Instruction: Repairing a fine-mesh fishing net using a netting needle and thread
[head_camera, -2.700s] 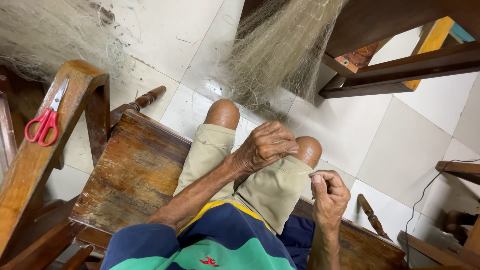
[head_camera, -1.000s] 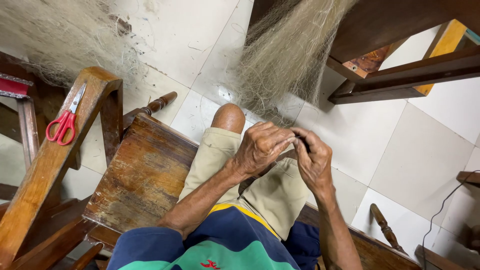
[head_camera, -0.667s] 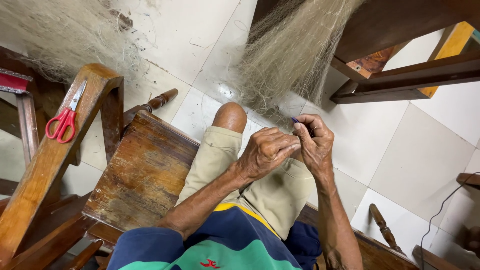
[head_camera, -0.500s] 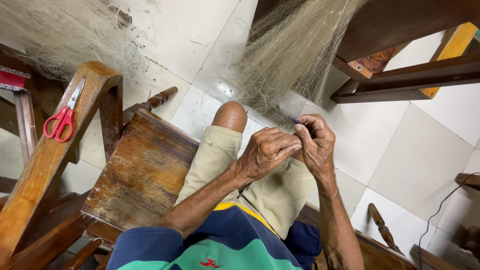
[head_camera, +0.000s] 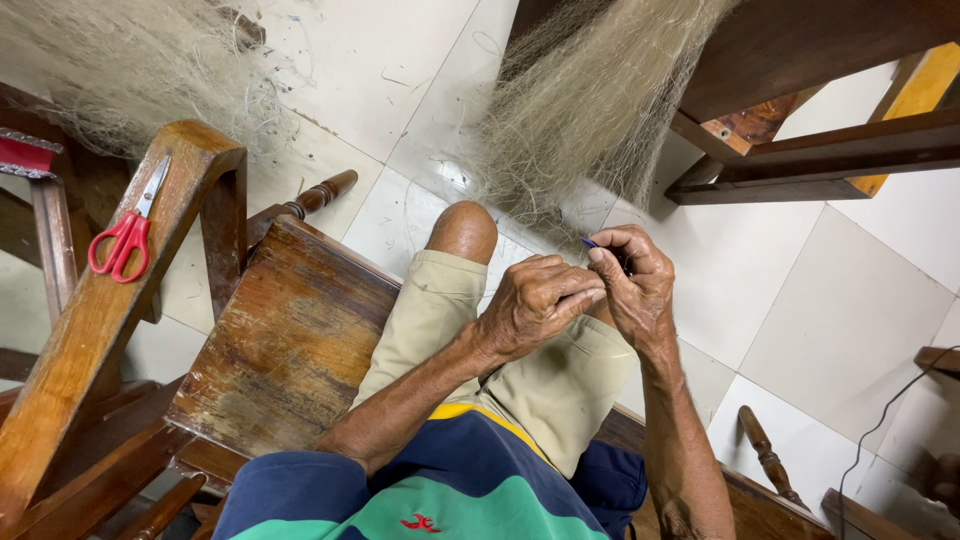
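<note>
My left hand (head_camera: 535, 300) and my right hand (head_camera: 630, 280) meet just above my knees, fingertips together. Both pinch strands of the pale fishing net (head_camera: 590, 110) that hangs down from the upper middle toward my lap. A small blue tool tip (head_camera: 590, 243) pokes out from the fingers of my right hand. I sit on a worn wooden chair (head_camera: 290, 340), in beige shorts (head_camera: 560, 380).
Red-handled scissors (head_camera: 125, 235) lie on the chair's wooden armrest at left. More net (head_camera: 130, 70) is heaped on the white tiled floor at upper left. Dark wooden furniture (head_camera: 800, 110) stands at upper right, and a thin cable (head_camera: 890, 420) runs at the right edge.
My right hand came up from beside my thigh to join my left hand at the net. Since then both hands have shifted only slightly.
</note>
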